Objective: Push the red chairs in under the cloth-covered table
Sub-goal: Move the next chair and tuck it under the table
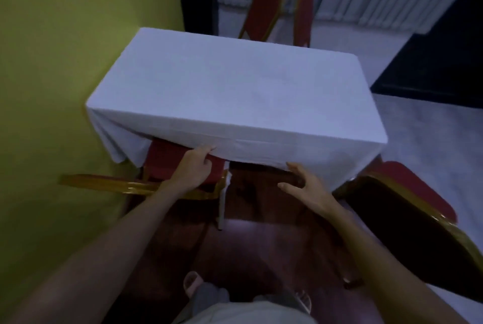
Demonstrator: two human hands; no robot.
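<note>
The table [235, 88] stands against the wall under a white cloth. On its near side a red chair [167, 160] with a gold frame sits at the left, its seat partly beneath the cloth's hem. My left hand [194, 167] lies over that seat, fingers curled around the hem. My right hand [304, 184] hovers with fingers spread in front of the hanging cloth, holding nothing. A second red chair [407, 193] stands at the table's near right corner, out from the table and angled. Two more red chairs [264, 5] rise behind the far edge.
A yellow-green wall [52, 75] runs close along the left. A thin white strip [223, 206] hangs below the hem between my hands. Dark red carpet [248, 245] lies under me, pale floor [423, 135] to the right, and a dark panel [439, 70] stands at far right.
</note>
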